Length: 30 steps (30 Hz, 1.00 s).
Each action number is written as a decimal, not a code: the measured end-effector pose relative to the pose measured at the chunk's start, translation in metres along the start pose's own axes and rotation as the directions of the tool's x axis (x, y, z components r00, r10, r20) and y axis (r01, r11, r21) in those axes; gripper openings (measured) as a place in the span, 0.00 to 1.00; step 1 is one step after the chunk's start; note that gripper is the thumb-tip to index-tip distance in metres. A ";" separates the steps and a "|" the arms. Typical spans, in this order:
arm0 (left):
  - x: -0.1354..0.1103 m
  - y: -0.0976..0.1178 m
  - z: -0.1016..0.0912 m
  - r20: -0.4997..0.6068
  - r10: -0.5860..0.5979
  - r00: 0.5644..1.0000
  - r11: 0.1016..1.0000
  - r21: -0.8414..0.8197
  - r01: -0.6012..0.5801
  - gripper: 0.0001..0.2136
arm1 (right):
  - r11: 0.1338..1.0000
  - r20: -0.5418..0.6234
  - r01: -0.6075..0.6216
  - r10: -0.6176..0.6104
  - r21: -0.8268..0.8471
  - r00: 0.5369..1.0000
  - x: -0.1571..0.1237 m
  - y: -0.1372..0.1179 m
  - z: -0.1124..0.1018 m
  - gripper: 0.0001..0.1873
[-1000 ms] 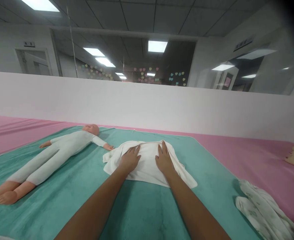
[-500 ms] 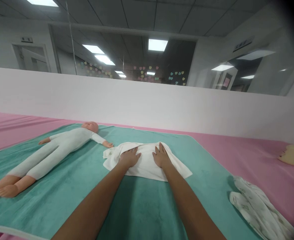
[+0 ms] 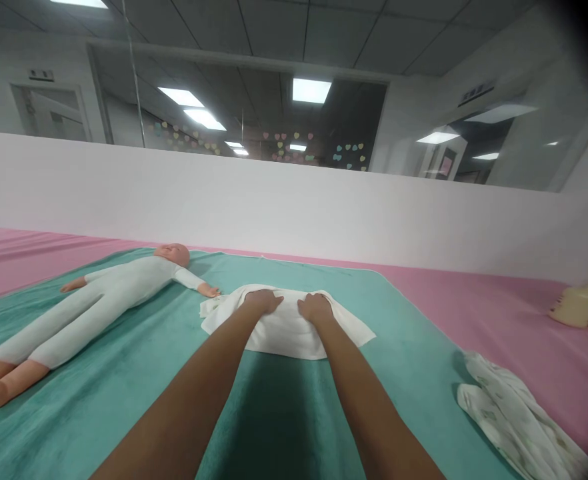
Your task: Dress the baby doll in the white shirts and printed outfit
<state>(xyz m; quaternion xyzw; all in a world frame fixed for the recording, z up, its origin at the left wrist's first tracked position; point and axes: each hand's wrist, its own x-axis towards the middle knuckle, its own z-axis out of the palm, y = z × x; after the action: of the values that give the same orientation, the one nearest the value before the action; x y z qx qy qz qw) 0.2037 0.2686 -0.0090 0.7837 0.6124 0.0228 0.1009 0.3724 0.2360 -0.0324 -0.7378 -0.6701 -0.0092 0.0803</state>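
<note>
Left of the left hand, the doll (image 3: 129, 283) lies stretched out, probably leaving room mid-blanket (image 3: 114, 387). Now the left hand (image 3: 264, 301), fingers curled, on the white cloth (image 3: 289, 327) beneath; right hand (image 3: 317, 307) mirrors it, likely for even control. Gripping? Can't tell! Well right, patterned cloth (image 3: 521, 413) sits bunched, apparently out of the way.

The person's left hand (image 3: 263, 301) and right hand (image 3: 317, 307) rest side by side, slightly apart, at the far part of a white cloth (image 3: 289, 337), fingertips hidden. The cloth lies on a green blanket (image 3: 399, 373) over a pink sheet (image 3: 439, 293). A doll (image 3: 129, 280) in white lies to the left, one hand near the cloth; a patterned garment (image 3: 519, 407) lies crumpled at right.
</note>
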 end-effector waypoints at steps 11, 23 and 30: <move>0.007 0.013 0.040 -0.184 -0.143 0.972 0.988 -0.088 0.129 0.30 | 0.973 -0.118 -0.191 0.206 0.126 0.971 0.007 -0.013 0.018 0.26; 0.008 0.009 0.040 -0.192 -0.178 0.965 0.973 -0.182 0.143 0.30 | 0.987 -0.060 -0.116 0.123 0.108 0.991 0.011 -0.008 0.023 0.41; 0.008 0.011 0.039 -0.145 -0.179 0.973 0.976 -0.151 0.157 0.29 | 1.000 -0.067 -0.001 0.002 0.013 0.998 0.007 -0.012 0.021 0.29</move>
<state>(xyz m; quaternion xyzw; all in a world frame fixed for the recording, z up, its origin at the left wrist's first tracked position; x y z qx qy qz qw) 0.2222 0.2687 -0.0460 0.7158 0.6796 0.1185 0.1082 0.3589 0.2466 -0.0513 -0.7369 -0.6667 -0.0294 0.1076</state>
